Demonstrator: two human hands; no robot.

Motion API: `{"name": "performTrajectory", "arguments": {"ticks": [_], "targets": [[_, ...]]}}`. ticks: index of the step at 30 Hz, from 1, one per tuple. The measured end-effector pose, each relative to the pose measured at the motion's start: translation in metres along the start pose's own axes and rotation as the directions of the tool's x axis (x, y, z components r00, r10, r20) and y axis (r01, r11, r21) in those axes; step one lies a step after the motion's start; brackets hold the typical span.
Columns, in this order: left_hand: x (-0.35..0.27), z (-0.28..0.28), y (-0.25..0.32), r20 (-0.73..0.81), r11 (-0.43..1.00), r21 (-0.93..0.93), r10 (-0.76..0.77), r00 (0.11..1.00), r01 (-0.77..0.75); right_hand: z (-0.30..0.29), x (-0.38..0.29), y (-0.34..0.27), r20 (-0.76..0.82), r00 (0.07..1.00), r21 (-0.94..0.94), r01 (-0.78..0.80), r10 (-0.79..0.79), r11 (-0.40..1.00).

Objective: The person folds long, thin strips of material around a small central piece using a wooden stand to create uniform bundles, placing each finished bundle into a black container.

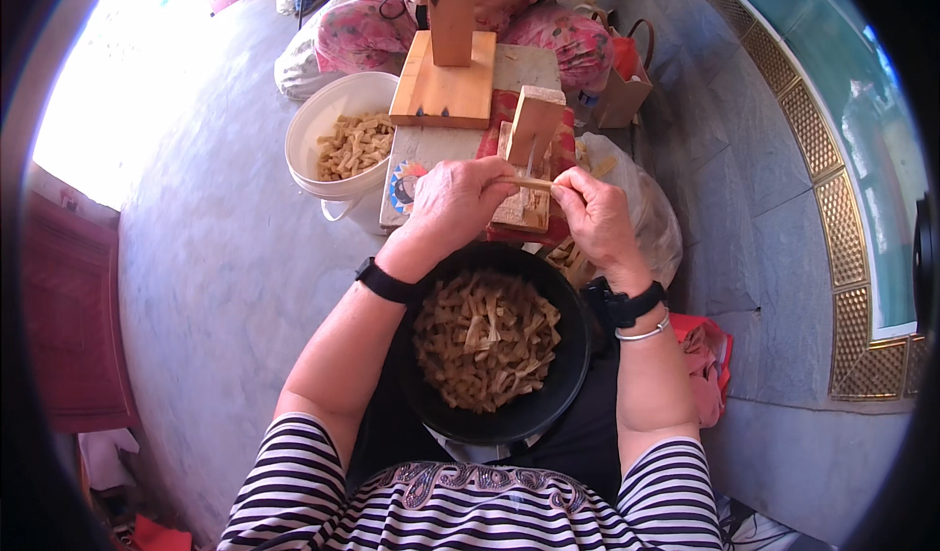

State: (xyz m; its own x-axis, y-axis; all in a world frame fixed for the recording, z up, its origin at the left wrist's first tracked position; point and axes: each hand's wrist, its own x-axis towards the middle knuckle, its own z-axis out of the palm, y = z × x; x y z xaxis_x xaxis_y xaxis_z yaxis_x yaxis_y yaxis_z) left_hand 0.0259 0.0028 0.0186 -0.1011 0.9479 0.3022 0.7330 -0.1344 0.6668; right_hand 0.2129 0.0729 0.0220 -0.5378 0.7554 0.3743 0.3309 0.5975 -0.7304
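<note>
My left hand (463, 195) and my right hand (593, 209) hold the two ends of a thin tan strip (532, 183) between thumbs and fingers. The strip lies level across a small wooden stand with an upright block (534, 121) and what looks like a thin blade in front of the block. That stand rests on a red patterned cloth (562, 147) at the end of a low bench. Below my hands, a black round basin (574, 375) holds a heap of short, pale brown knotted or pinched pieces (485, 338).
A white bucket (301, 143) of similar pieces stands left of the bench (422, 143). A larger wooden stand (440, 99) is on the bench, and another person (499, 0) sits behind it. A clear plastic bag (646, 213) lies at right, near a paper bag (624, 103).
</note>
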Motion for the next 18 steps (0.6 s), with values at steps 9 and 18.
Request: {"name": "performTrajectory", "arguments": {"ticks": [9, 18], "targets": [[0.011, 0.015, -0.016, -0.084, 0.997, -0.013, -0.077, 0.994, 0.076, 0.024, 0.011, 0.018, -0.187, 0.979, -0.042, 0.071, -0.078, 0.997], [-0.017, -0.017, 0.024, 0.275, 0.959, 0.268, -0.165, 0.947, 0.089, 0.008, 0.001, 0.034, 0.268, 0.927, 0.338, -0.346, 0.263, 0.875]]}}
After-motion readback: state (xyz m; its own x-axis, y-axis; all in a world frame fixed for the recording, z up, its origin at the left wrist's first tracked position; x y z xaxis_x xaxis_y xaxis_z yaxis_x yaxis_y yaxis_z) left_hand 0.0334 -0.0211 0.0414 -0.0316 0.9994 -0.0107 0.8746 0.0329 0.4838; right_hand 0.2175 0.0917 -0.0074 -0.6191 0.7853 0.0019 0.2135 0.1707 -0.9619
